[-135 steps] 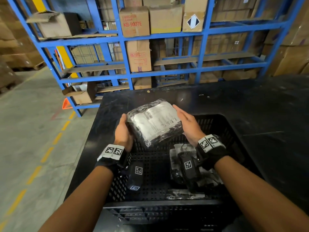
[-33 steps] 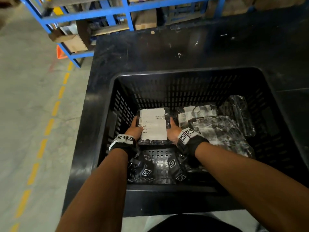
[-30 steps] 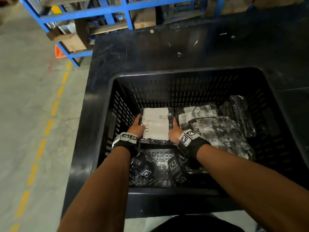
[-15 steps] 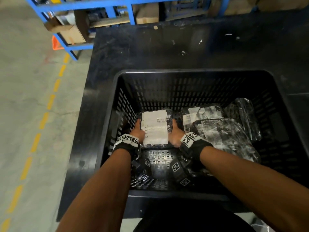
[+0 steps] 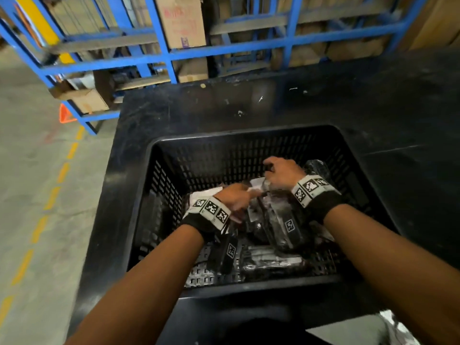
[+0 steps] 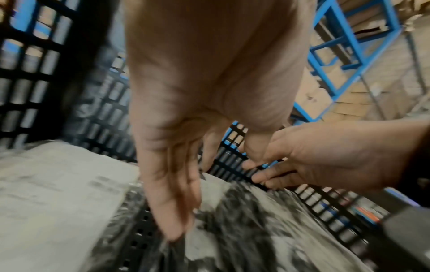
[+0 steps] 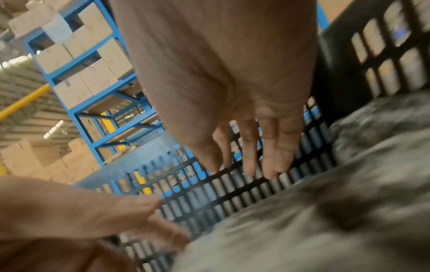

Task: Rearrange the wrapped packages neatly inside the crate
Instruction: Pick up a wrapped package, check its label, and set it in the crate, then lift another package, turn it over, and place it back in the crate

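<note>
Head view, left to right: a grey concrete floor (image 5: 32,185) with a broken yellow line; a blue steel rack (image 5: 159,33) at the far side holding brown cardboard boxes, one with red print too blurred to read; a black table (image 5: 388,100), scuffed and dusty, bearing a black plastic crate (image 5: 159,185) with slotted walls and a perforated floor.

Inside the crate, at the left, a wrapped package with a white paper label (image 6: 53,193) lies flat on the floor; its printed lines are too smeared to read; it is clear crinkled film over something dark. Just right of it the left hand (image 5: 236,199) reaches across, fingers straight and close together, tips down at the edge of the next package (image 6: 244,230); it grips nothing. That second package is glossy, wrinkled film over black contents with white patches; further wrapped packages (image 5: 271,263) lie near the crate's near wall and under the right forearm.

The right hand (image 5: 281,171) hovers nearer the far wall above the right-hand pile, fingers relaxed and slightly spread, holding nothing in the right wrist view; whether its tips touch the film I cannot tell. Both wrists wear black bands with white square-coded tags (image 5: 310,189).
</note>
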